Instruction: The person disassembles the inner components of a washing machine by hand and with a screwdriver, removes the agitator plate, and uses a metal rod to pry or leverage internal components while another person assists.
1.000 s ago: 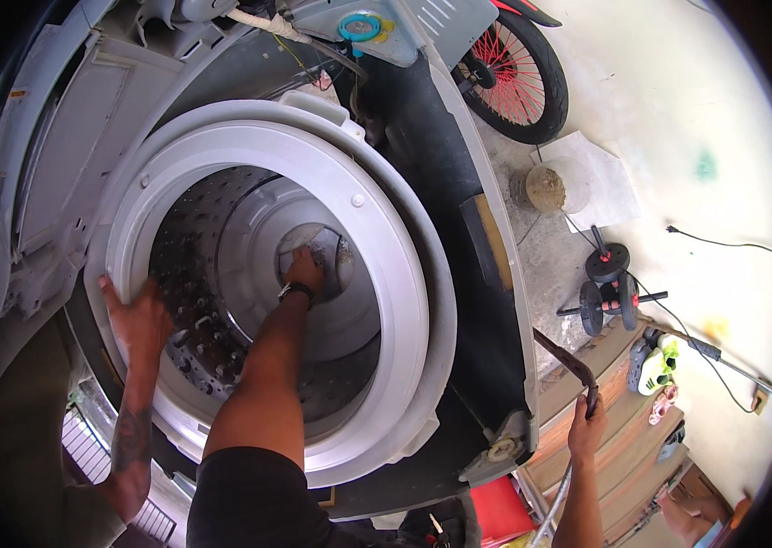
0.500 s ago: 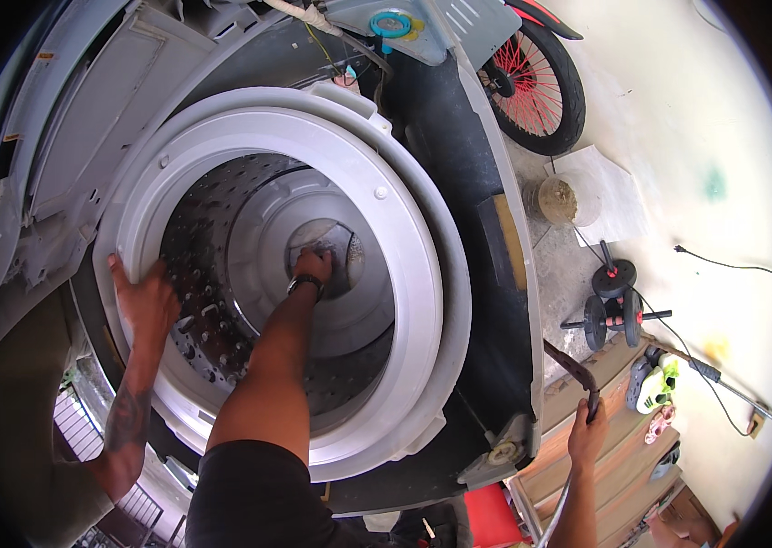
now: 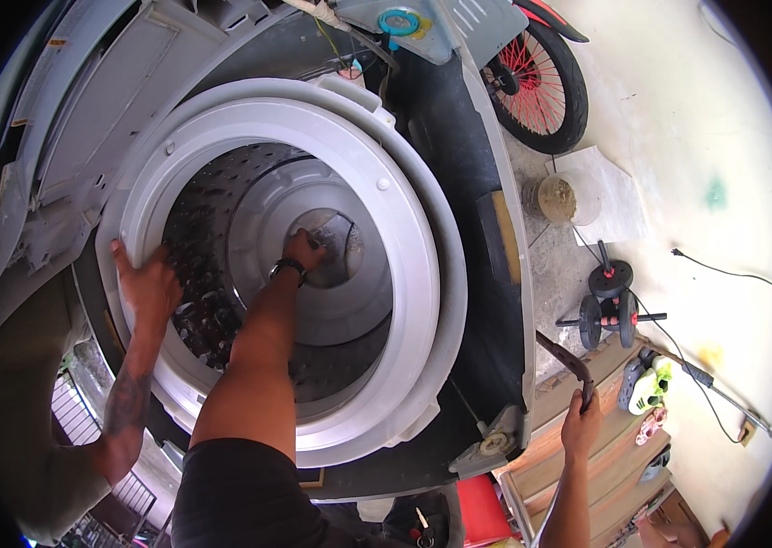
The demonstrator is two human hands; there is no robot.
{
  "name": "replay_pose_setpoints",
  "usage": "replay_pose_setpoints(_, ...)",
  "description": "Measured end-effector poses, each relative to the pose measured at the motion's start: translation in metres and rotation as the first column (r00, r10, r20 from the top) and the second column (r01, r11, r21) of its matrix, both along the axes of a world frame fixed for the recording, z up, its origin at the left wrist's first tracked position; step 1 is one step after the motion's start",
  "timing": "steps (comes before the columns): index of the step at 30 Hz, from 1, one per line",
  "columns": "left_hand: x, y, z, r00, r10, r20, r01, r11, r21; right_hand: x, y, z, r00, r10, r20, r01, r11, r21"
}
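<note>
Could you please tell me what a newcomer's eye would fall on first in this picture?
Probably the big pale ring around the washing-machine drum in the middle, with the person's left hand reaching deep inside. At the ring's left side, another person's hand rests on its edge, while at the lower right the person's right hand holds a dark curved bar. The red-spoked wheel at the upper right also stands out.

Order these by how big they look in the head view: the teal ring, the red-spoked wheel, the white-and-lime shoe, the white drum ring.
1. White drum ring
2. Red-spoked wheel
3. White-and-lime shoe
4. Teal ring
</note>
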State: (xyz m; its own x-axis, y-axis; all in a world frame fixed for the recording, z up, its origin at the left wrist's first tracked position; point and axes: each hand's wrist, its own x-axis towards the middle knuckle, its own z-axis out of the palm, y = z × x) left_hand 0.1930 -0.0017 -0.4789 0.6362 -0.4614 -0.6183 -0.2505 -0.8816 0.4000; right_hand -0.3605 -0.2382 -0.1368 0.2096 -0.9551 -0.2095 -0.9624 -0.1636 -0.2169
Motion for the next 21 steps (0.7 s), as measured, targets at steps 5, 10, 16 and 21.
replay_pose_setpoints(5, 0.039, 0.005, 0.06, 0.998, 0.025, -0.063, -0.02, 0.997, 0.071, 0.0, -0.008, 0.006, 1.0, 0.007, -0.014, -0.006, 0.998, 0.057)
replay_pose_setpoints(10, -0.007, 0.003, 0.182, 0.788, 0.372, -0.49, -0.474, 0.875, -0.099, -0.008, -0.013, 0.006, 0.996, 0.091, -0.016, -0.091, 0.994, -0.055)
replay_pose_setpoints(16, -0.098, 0.015, 0.406, 0.552, 0.44, -0.708, -0.807, 0.497, -0.32, -0.042, -0.009, 0.003, 0.998, -0.001, 0.069, -0.013, 0.977, 0.214)
replay_pose_setpoints(21, -0.204, 0.068, 0.508, 0.53, 0.466, -0.709, -0.836, 0.428, -0.344, -0.092, -0.011, 0.0, 0.923, -0.188, 0.336, 0.037, 0.911, 0.41)
